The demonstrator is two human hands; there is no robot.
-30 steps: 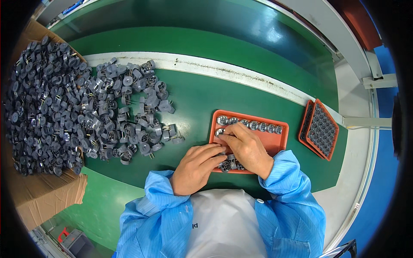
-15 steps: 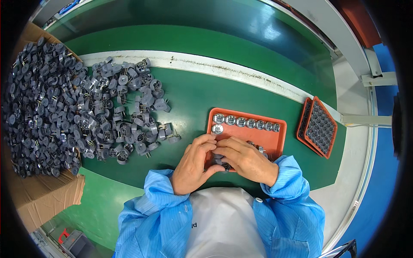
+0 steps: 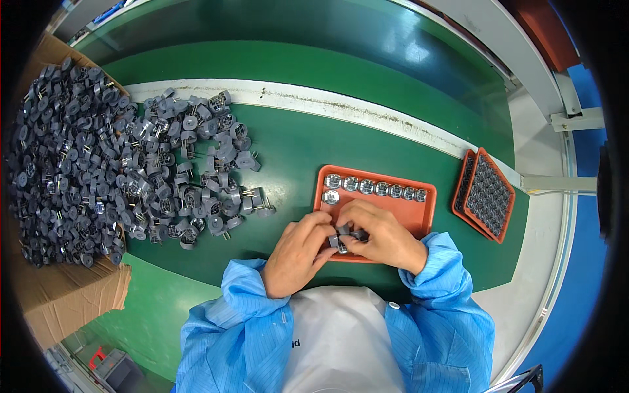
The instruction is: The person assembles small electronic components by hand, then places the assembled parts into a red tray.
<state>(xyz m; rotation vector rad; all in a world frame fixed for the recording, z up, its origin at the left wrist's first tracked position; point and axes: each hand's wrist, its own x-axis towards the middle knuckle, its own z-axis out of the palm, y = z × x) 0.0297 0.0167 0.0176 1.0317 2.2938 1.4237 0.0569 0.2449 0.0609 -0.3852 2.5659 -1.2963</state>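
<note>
The right hand (image 3: 385,237) has drawn back from a shiny round piece (image 3: 331,196), fingertips pinching small grey parts (image 3: 334,242) by the near-left corner of the smooth red tray (image 3: 403,213); the left hand (image 3: 296,255) half-curls alongside, its grip unclear.

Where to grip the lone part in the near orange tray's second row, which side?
Likely its round rim, from above, on the right: the lone part has no neighbour there, while the upper row and the left wall of the orange tray sit close.

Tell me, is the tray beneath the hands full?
No, partly filled: the orange tray has round parts along its far edge, but bare bottom shows too.
</note>
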